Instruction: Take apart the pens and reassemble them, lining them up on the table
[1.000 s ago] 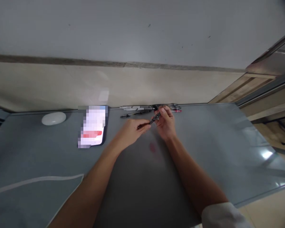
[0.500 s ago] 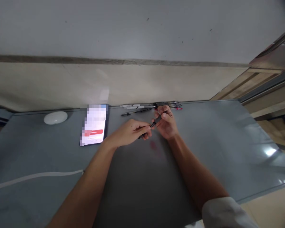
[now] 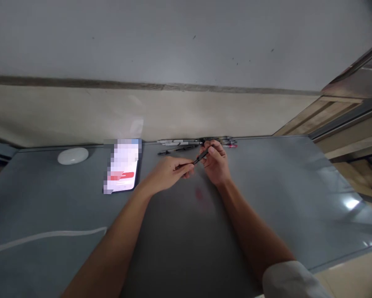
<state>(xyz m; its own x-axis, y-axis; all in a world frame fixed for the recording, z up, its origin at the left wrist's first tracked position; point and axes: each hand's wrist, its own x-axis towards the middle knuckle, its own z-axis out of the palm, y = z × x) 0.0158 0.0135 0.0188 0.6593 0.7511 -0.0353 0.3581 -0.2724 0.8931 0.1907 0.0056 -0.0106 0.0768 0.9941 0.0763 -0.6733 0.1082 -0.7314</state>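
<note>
Between my two hands a slim black pen [image 3: 201,156] is held at a slant above the table. My left hand [image 3: 173,170] pinches its lower left end between thumb and fingers. At the upper right end, my right hand [image 3: 216,162] is closed around the pen with its thumb on top. Just behind my hands, several pens lie along the wall: white ones [image 3: 175,142], a dark pen [image 3: 179,150] in front of them, and a bunch of dark pens [image 3: 224,140] partly hidden by my right hand. A red-tipped pen [image 3: 232,145] pokes out there.
A lit phone [image 3: 123,165] lies to the left of my hands, and a white oval object [image 3: 73,156] sits farther left. A white cable [image 3: 49,235] crosses the grey table [image 3: 282,186] at lower left. The wall [image 3: 188,111] borders the back edge.
The lower end of the pen no longer sticks out below my left fingers. Both hands keep their grip with small shifts, and the view has tilted slightly.
</note>
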